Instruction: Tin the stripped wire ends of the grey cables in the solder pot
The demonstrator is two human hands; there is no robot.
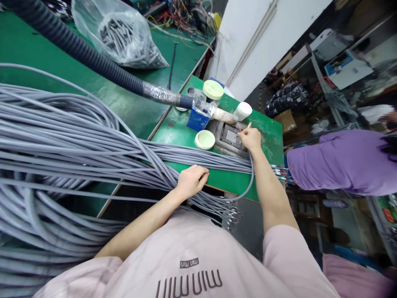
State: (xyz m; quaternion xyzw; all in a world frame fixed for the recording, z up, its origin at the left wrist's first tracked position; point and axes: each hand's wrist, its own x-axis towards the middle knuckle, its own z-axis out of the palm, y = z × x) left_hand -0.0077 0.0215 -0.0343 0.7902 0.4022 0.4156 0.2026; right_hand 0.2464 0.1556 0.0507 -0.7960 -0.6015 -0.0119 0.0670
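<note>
My right hand (pixel 250 138) pinches the end of a grey cable (pixel 252 174), whose thin stripped wires stick out over a small metal pot (pixel 232 135) with a silvery square surface. From that hand the cable curves down past the table edge and back toward the left. My left hand (pixel 192 180) is closed, with curled fingers, over the near side of a thick bundle of grey cables (pixel 198 156). Whatever it grips is hidden. Beside the pot sit a pale green lid (pixel 205 140) and a white tub (pixel 242 111).
A dark ribbed hose (pixel 102 54) ends in a nozzle (pixel 225 116) above the pot, next to a blue box (pixel 197 119). A plastic bag (pixel 124 37) of short grey pieces lies on the green table (pixel 25 41). At right is a person in purple (pixel 338 161).
</note>
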